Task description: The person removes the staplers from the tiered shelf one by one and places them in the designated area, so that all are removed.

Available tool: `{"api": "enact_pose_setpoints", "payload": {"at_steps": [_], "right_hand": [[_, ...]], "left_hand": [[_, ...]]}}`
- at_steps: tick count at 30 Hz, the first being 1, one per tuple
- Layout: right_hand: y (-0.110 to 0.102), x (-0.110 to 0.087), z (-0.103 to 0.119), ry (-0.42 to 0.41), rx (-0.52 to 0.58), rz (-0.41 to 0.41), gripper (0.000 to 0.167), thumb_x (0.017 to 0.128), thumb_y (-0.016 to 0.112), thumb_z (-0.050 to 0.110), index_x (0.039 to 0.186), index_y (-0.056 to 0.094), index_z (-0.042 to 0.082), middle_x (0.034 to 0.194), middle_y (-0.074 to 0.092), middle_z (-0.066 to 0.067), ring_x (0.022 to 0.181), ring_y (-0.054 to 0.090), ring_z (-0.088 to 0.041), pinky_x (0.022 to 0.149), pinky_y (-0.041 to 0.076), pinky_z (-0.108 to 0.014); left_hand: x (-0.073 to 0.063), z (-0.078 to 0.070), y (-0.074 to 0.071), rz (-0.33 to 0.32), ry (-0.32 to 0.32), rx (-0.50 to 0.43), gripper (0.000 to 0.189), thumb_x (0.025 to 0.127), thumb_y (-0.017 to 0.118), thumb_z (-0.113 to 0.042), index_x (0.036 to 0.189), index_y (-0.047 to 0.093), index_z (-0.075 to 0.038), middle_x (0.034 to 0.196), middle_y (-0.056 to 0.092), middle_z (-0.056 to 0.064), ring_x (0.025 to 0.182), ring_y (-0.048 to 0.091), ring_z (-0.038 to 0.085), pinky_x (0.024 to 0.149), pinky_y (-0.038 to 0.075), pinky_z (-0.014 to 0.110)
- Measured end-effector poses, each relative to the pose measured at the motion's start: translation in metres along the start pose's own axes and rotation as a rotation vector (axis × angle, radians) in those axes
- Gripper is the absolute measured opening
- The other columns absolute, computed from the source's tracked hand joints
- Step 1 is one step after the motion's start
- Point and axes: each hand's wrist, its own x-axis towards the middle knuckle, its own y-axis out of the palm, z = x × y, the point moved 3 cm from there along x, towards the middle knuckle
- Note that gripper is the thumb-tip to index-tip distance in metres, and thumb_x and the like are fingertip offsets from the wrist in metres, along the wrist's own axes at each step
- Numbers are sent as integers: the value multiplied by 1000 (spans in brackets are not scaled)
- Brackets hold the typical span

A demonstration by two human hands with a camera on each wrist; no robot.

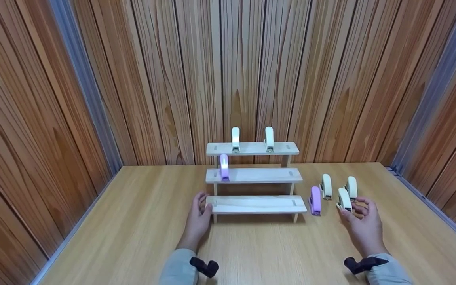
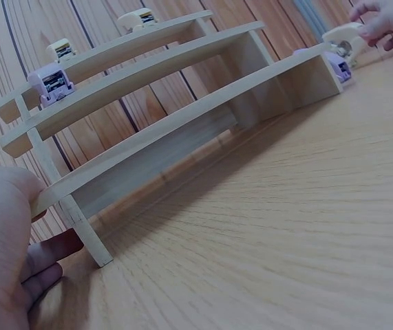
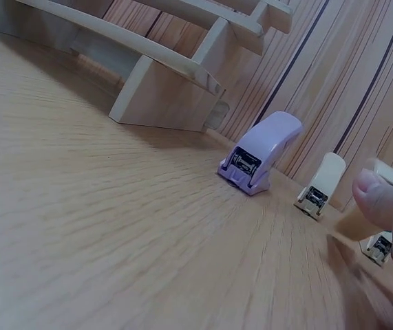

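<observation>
At the left end of a three-tier wooden display stand (image 1: pixel 256 204), my left hand (image 1: pixel 198 215) grips the lowest board, its thumb on the board's end. My right hand (image 1: pixel 365 223) pinches a cream mini stapler (image 1: pixel 344 199) between thumb and fingers, right of the stand. Just behind it stands another cream stapler (image 1: pixel 352 187). A purple stapler (image 1: pixel 315 201) and a third cream stapler (image 1: pixel 326 186) stand between the right hand and the stand. In the right wrist view, the thumb (image 3: pixel 378 196) shows at the right edge; the held stapler is mostly hidden there.
Two white staplers, a left one (image 1: pixel 235 139) and a right one (image 1: pixel 269 139), stand on the top tier. A purple stapler (image 1: pixel 224 168) stands at the left of the middle tier. Wood-panelled walls (image 1: pixel 236 79) enclose the table (image 1: pixel 259 253) at the back and sides.
</observation>
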Motion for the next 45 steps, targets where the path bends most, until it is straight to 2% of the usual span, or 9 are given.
{"api": "enact_pose_setpoints", "payload": {"at_steps": [5, 8, 13, 15, 20, 28, 35, 42, 45], "right_hand": [[0, 1, 0, -22, -26, 6, 77, 95, 71, 27, 154, 23, 11, 149, 48, -19, 128, 41, -29, 75, 54, -18], [0, 2, -1, -2, -29, 24, 81, 96, 71, 24, 156, 19, 10, 151, 47, -19, 133, 39, -32, 76, 54, -16], [0, 3, -1, 5, -96, 45, 83, 96, 70, 20, 157, 15, 7, 154, 43, -22, 138, 39, -38, 99, 52, -35], [0, 4, 0, 5, -108, 55, 84, 96, 70, 17, 157, 14, 6, 155, 41, -24, 139, 39, -40, 109, 43, -50], [1, 2, 2, 10, -146, 91, 88, 95, 71, 14, 158, 10, 5, 157, 36, -26, 140, 35, -44, 116, 26, -63], [1, 1, 1, 2, -209, 105, 88, 98, 68, 18, 159, 6, 3, 158, 32, -29, 141, 31, -47, 115, 21, -67], [1, 4, 0, -70, -304, 79, 82, 96, 69, 12, 153, 14, -7, 149, 39, -35, 138, 36, -50, 114, 24, -63], [2, 5, 3, -22, -284, 106, 97, 92, 74, 19, 157, 5, -5, 152, 36, -34, 143, 29, -50, 116, 20, -66], [2, 6, 5, -13, -228, 112, 103, 92, 75, 21, 158, 0, -3, 155, 32, -33, 144, 27, -50, 118, 19, -65]], "left_hand": [[0, -2, 1, -7, 39, -6, 52, 104, 52, -13, 153, 33, -8, 154, 45, 16, 145, 37, 35, 117, 32, 51], [-1, -2, 2, -8, 34, -8, 52, 105, 52, -14, 153, 33, -9, 154, 45, 15, 144, 38, 35, 118, 32, 51], [-1, -2, 2, -1, 4, -3, 54, 105, 51, -16, 155, 31, -11, 156, 43, 13, 143, 39, 34, 118, 33, 51], [-1, -1, 2, 1, -6, -4, 54, 105, 51, -16, 155, 30, -11, 156, 43, 12, 144, 39, 33, 118, 33, 51], [0, -2, 2, 2, -8, -7, 55, 105, 51, -17, 156, 30, -12, 156, 43, 12, 143, 40, 33, 117, 33, 50], [-1, -1, 1, 6, 0, -9, 55, 105, 51, -18, 156, 30, -13, 156, 43, 11, 144, 38, 33, 118, 32, 50], [-1, -1, 3, -4, 57, -24, 53, 104, 51, -10, 153, 32, -3, 152, 46, 18, 144, 38, 37, 118, 33, 51], [-2, 0, 2, 7, 26, -26, 53, 106, 49, -12, 154, 30, -7, 155, 44, 15, 141, 43, 35, 116, 36, 51], [-3, 1, 1, 8, 18, -23, 53, 106, 49, -14, 155, 30, -9, 155, 43, 15, 140, 44, 36, 115, 37, 52]]}}
